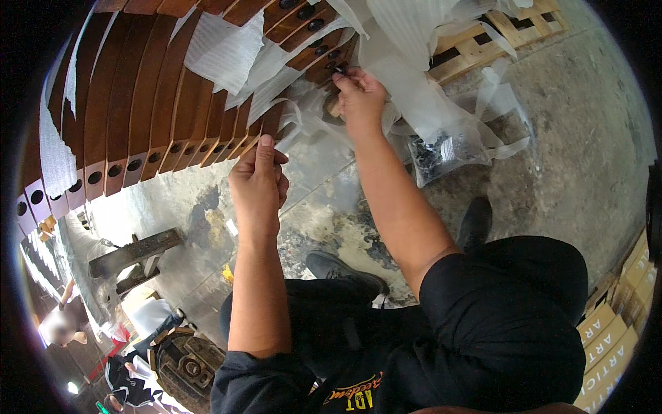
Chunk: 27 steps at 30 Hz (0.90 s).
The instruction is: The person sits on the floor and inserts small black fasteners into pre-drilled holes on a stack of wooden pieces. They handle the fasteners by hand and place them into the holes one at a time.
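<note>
A row of brown wooden boards [148, 103] stands side by side before me, with round dark holes in their near ends. Black round caps [316, 25] sit at the boards' far ends. My right hand [361, 103] is closed in a pinch on a small black cap [336, 68] by the far end of the row's last boards. Close to the near end of the last boards is my left hand [261, 183], closed with its thumb up and fingers curled. Whatever it may hold is hidden.
White foam sheets [224, 52] lie over the boards and hang beside them. On the concrete floor are a clear bag [452, 153] of black parts and a wooden pallet [503, 38]. Cartons [607, 352] stand at lower right. Another person [62, 324] is at far left, near a wooden stand [134, 255].
</note>
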Each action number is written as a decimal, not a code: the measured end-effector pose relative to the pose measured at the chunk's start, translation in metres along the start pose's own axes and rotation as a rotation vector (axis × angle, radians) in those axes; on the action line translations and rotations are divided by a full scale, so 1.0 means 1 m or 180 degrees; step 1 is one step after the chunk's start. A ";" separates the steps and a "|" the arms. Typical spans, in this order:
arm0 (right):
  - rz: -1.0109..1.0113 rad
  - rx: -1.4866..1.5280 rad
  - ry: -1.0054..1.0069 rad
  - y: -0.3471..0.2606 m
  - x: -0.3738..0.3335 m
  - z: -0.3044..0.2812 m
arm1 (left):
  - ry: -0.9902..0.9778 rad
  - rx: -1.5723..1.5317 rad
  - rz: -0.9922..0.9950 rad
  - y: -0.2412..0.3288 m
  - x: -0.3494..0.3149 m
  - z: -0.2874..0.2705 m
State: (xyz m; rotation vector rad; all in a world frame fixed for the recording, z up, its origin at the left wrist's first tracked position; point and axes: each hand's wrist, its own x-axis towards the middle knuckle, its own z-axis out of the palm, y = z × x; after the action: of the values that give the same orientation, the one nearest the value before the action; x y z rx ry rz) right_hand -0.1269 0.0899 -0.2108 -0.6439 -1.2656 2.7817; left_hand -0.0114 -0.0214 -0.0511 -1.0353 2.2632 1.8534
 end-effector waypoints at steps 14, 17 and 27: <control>-0.0893 -0.1342 -0.0108 -0.003 0.005 -0.001 | -0.0065 0.0046 0.0160 0.005 -0.005 0.005; 0.0023 -0.1125 -0.0372 -0.012 0.010 -0.005 | -0.0065 0.0057 0.0203 0.006 -0.007 0.011; 0.1205 0.0446 -0.0672 -0.021 -0.002 -0.001 | -0.0034 0.0118 0.0264 0.008 -0.012 0.011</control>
State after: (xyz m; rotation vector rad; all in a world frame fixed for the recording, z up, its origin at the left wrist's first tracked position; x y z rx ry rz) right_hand -0.1277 0.1043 -0.1951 -0.6551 -1.0561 3.2893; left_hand -0.0104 -0.0061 -0.0419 -0.9381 2.3597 1.8343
